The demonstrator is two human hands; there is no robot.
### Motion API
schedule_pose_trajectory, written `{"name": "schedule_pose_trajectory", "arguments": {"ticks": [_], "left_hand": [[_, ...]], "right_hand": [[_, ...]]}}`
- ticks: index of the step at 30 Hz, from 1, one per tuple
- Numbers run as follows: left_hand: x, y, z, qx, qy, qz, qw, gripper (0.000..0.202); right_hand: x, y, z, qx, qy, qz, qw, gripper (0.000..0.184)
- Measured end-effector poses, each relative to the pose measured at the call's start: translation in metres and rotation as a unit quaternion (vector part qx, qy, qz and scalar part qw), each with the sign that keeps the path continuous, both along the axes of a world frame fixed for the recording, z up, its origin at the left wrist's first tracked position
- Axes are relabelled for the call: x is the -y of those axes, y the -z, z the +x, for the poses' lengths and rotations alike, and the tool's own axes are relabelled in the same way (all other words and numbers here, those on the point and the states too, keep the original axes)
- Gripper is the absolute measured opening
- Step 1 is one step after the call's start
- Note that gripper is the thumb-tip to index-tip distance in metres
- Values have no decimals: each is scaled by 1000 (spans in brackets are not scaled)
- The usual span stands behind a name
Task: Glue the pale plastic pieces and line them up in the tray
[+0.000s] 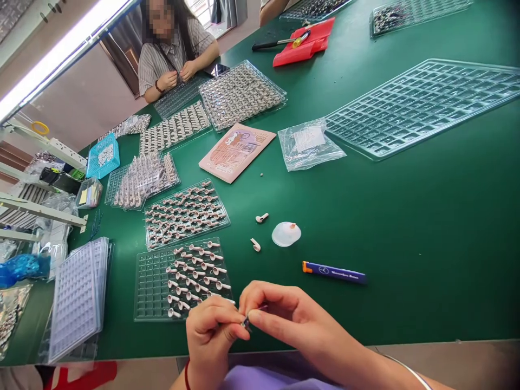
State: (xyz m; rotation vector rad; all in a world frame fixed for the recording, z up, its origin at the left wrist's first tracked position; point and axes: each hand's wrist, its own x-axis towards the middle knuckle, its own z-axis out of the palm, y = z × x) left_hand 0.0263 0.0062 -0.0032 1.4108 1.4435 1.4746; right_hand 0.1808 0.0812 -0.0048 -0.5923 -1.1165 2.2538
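Observation:
At the table's front edge, my left hand and my right hand meet fingertip to fingertip. Both are closed in a pinch around one small dark part, mostly covered by the fingers; its kind is too small to make out. A thin wire-like strand shows by the right fingertips. Just beyond my left hand lies a clear tray partly filled with white earbud shells. Two loose earbud shells, one upper and one lower, rest past my hands, beside a round white pad.
A blue, orange-ended lighter-like stick lies right of centre. Filled trays line the left, with a pink packet and plastic bag behind. An unfilled tray lies far right. Across the table a person works.

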Motion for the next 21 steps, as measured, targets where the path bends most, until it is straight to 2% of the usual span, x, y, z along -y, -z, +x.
{"name": "schedule_pose_trajectory", "arguments": {"ticks": [10, 21], "left_hand": [[2, 4, -1, 4, 20, -29, 999, 16], [4, 7, 1, 20, 19, -91, 995, 28]], "right_hand": [[0, 3, 0, 22, 1, -52, 998, 35], [3, 5, -3, 7, 3, -126, 992, 25]]}}
